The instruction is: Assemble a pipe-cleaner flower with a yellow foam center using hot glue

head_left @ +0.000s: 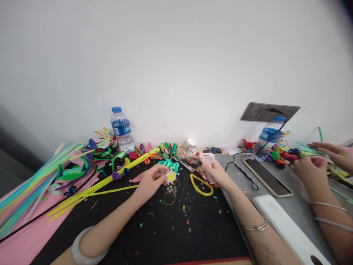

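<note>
Forearms (pixel 118 221) are cropped; left hand (pixel 153 179) partly hides yellow piece (pixel 172 177).

A small disc (pixel 171 176), bright yellow at its center with a pale rim, sits pinched at the fingertips of the left hand (pixel 154 180) over the black mat (pixel 206 224), its yellow face in view. To its right, well apart from it, a pale pink case (pixel 207 158), blocky in outline, is gripped in the right hand (pixel 217 174), its upper end showing past the thumb. A small grayish patch marks that end; the hand hides much of the rest.
</note>
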A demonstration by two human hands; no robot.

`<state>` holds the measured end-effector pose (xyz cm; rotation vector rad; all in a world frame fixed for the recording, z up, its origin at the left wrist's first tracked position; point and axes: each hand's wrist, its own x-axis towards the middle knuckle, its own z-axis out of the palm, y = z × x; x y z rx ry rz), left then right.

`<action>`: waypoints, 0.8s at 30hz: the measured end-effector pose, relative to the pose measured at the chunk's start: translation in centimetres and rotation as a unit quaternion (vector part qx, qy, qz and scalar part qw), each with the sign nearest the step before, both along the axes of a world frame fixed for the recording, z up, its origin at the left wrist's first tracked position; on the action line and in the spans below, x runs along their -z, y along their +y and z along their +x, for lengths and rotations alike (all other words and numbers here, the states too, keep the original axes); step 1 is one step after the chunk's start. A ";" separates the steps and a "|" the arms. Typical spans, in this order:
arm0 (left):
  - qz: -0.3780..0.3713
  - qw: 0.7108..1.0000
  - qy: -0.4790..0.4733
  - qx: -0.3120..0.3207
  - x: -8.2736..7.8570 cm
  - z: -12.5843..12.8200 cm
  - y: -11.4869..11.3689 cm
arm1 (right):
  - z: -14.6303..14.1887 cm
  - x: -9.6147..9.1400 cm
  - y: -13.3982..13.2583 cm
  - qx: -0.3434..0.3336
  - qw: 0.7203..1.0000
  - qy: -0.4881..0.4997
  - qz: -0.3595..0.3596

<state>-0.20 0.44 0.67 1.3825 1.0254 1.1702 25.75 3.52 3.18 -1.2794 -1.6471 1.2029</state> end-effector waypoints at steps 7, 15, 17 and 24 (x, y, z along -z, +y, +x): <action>0.004 1.000 -0.006 -0.029 -0.2 0.1 0.0 | 2.2 -1.0 0.9 0.227 0.893 -0.373 0.109; 0.011 0.999 -0.017 -0.036 0.6 -0.3 0.4 | 4.8 -0.2 1.3 0.279 0.795 -0.538 -0.024; 0.019 0.998 -0.029 -0.046 0.9 -0.4 0.6 | 4.9 0.0 1.3 0.283 0.786 -0.549 -0.030; 0.068 0.991 -0.050 -0.103 0.9 -0.6 0.9 | 3.6 -0.8 0.7 0.297 0.782 -0.537 0.110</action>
